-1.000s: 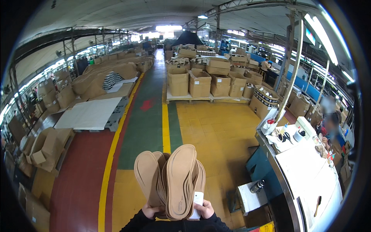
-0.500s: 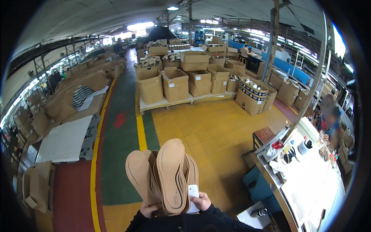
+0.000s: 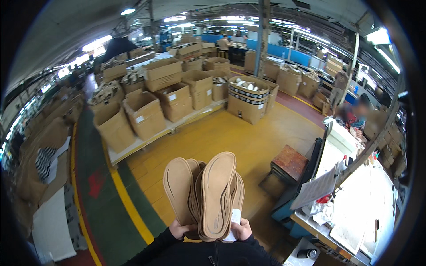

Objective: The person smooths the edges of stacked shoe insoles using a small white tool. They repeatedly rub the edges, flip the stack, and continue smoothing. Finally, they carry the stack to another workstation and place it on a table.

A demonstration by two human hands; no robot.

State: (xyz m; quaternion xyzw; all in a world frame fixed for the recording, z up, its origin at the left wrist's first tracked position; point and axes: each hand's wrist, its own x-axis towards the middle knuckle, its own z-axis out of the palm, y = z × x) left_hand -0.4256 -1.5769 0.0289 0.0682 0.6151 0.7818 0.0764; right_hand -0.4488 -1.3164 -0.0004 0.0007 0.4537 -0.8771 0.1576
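Several tan insoles (image 3: 217, 190) are held upright in front of my body, in overlapping stacks with dark curved lines on their faces. My left hand (image 3: 182, 230) grips the lower end of the left stack, thumb across its edge. At the lower right of the bundle, my right hand (image 3: 242, 229) is closed on the insoles and on a white tag (image 3: 235, 217) tucked against them. Most of the fingers of both hands are hidden behind the insoles.
Cardboard boxes (image 3: 144, 116) stand on a low pallet (image 3: 165, 135) ahead left. A box of pale pieces (image 3: 246, 104) sits farther right. Close on the right are a wooden stool (image 3: 289, 162) and a white-topped worktable (image 3: 359, 199). People work beyond it. Yellow lines (image 3: 128, 208) edge a green walkway.
My view has swung to the right, so the boxes and walkway now lie farther left. The insoles stay in both hands, and the stool and worktable show more fully.
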